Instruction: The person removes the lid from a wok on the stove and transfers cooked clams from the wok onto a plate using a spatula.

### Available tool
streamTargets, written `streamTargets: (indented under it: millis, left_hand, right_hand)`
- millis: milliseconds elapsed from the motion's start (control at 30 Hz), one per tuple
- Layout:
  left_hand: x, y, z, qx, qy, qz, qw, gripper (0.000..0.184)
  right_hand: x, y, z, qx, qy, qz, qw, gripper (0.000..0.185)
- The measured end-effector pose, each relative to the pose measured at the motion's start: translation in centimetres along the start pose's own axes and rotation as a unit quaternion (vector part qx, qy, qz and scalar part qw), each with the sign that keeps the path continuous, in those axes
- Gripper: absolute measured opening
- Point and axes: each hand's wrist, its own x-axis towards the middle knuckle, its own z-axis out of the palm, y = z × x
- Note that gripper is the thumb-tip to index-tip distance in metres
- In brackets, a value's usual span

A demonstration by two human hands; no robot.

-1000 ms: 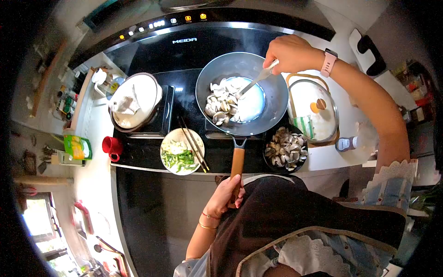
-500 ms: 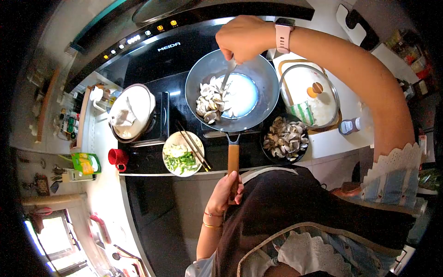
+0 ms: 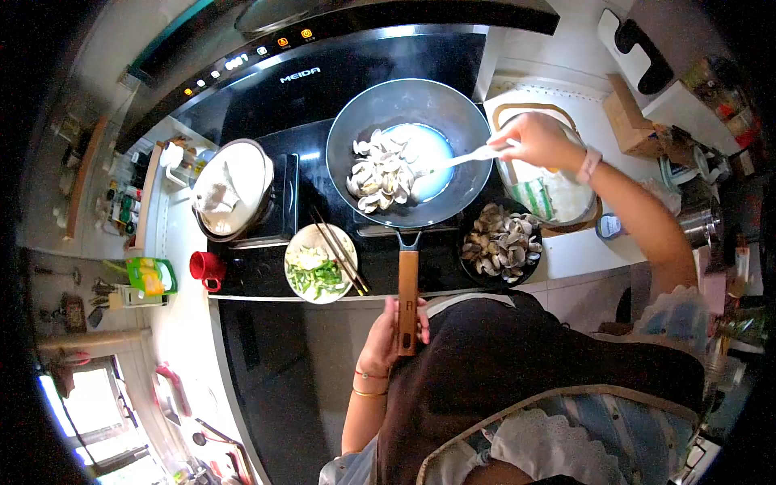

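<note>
"From the head view, where is the pale utensil (image 3: 469,158), and which way does it point?"

"Inside the wok (image 3: 454,196), across its right-hand side. The long axis runs nearly crosswise, slightly slanted: the working end points left, at the edge of the heaped clams (image 3: 382,172), and the grip end sticks out over the right rim."

"And the hands?"

"The right hand (image 3: 543,144) is pinched round the utensil's grip end. The left hand (image 3: 380,339) cups the wok's wooden handle (image 3: 409,279) from beneath, thumb along one edge, fingertips at the other. How firmly, I can't tell. That handle points straight toward the person."

"What differs from half a second ago?"

"Back then the right hand was above the wok's far rim with the utensil steep. Now it's off to the right, and the utensil lies flatter. The left thumb has slid from the handle's top to its side. The clams sit in a tighter heap, left of the pale pool (image 3: 435,184)."
</note>
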Motion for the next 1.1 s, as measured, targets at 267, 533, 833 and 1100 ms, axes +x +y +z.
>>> streamTargets:
  millis: [267, 533, 833, 1100]
  left_hand:
    - [4.9, -7.0, -3.3, 0.036, 0.046, 0.036, 0.998, 0.038]
    - [12.6, -9.3, 3.5, 0.037, -0.003, -0.010, 0.999, 0.059]
    - [13.6, -10.4, 4.7, 0.013, 0.086, 0.029, 0.996, 0.052]
    - [5.4, -6.2, 10.3, 0.032, 0.082, -0.022, 0.996, 0.045]
  right_hand:
    - [-4.1, 2.8, 4.2, 0.138, 0.038, 0.093, 0.985, 0.026]
    - [-5.6, 6.1, 3.6, 0.242, 0.052, 0.074, 0.966, 0.025]
    - [-7.7, 8.1, 1.2, 0.186, 0.059, 0.100, 0.976, 0.025]
    - [-11.1, 7.1, -5.0, 0.176, 0.052, 0.149, 0.972, 0.029]
